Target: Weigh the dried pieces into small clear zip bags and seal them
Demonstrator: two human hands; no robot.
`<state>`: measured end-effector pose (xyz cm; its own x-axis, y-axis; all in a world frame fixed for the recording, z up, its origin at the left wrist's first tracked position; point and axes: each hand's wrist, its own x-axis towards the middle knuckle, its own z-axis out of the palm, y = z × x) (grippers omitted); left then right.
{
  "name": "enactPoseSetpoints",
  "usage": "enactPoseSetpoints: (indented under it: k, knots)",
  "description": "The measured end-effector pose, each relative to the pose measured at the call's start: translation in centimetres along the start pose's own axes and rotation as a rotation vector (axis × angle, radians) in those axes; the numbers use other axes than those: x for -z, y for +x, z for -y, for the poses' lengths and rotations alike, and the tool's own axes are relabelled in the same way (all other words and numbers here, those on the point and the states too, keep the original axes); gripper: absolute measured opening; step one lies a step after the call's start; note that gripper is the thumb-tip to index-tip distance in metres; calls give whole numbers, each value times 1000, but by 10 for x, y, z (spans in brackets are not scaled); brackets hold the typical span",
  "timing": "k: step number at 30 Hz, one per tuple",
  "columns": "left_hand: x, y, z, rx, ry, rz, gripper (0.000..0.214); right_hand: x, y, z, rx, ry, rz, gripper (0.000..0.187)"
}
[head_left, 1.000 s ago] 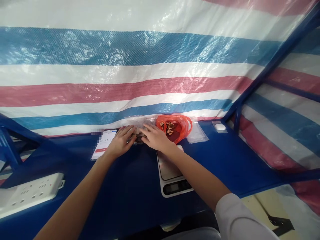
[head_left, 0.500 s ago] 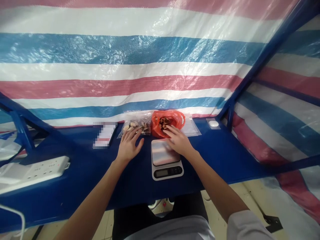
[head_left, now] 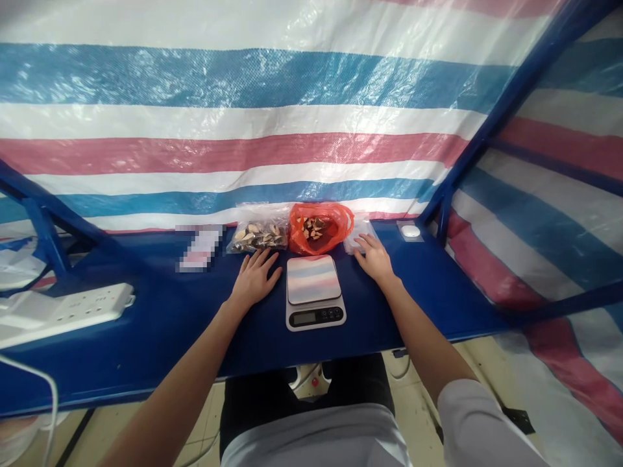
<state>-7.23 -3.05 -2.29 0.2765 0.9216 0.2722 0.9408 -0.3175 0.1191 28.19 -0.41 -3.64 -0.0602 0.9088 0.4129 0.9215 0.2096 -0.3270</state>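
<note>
The left hand (head_left: 254, 277) rests with palm down on the blue table (head_left: 272, 347), its fingers spread wide and holding nothing. Its fingertips are at the near edge of a clear bag (head_left: 263, 213) with dried pieces (head_left: 257, 235) inside; whether they touch it, I cannot tell. The right hand (head_left: 374, 258) is also palm down, loosely spread, with thumb apart from the fingers, over some flat clear bags (head_left: 364, 226) at the far side, just right of the red bag (head_left: 335, 242). The scale (head_left: 314, 281) stands between the hands, nearer than the red bag.

The flat bags should be very light, soft and slippery, and probably cling together; a corner or the near edge, rubbed between thumb and finger, would be the good place to take one. The filled clear bag is likely light too, but lumpy, and its dried pieces may break if squeezed; better to hold it by the loose upper part. The red bag looks thin and floppy, so its handles are the safer grip.

The fingers cover part of the flat bags, so their number is not clear. The scale's display is too small to read. At the left, a pale flat thing (head_left: 202, 246) is blurred into blocks, and the white power strip (head_left: 92, 305) is cut off by the picture edge
</note>
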Motion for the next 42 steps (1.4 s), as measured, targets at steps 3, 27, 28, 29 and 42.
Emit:
enactPoseSetpoints:
  k: [3, 27, 28, 29, 42]
  knots:
    - [1, 0, -2, 11, 22, 47, 55, -6, 5, 0, -12, -28, 42, 41]
    - [3, 1, -8, 28, 61, 143, 57, -13, 3, -2, -34, -71, 105, 38]
    - [3, 1, -8, 32, 54, 144, 57, -12, 3, -2, -36, -68, 110, 38]
    - [2, 1, -8, 35, 48, 143, 57, -12, 3, -1, -39, -66, 114, 38]
    - [1, 2, -4, 24, 17, 105, 56, 8, 22, 16, -133, -141, 168, 45]
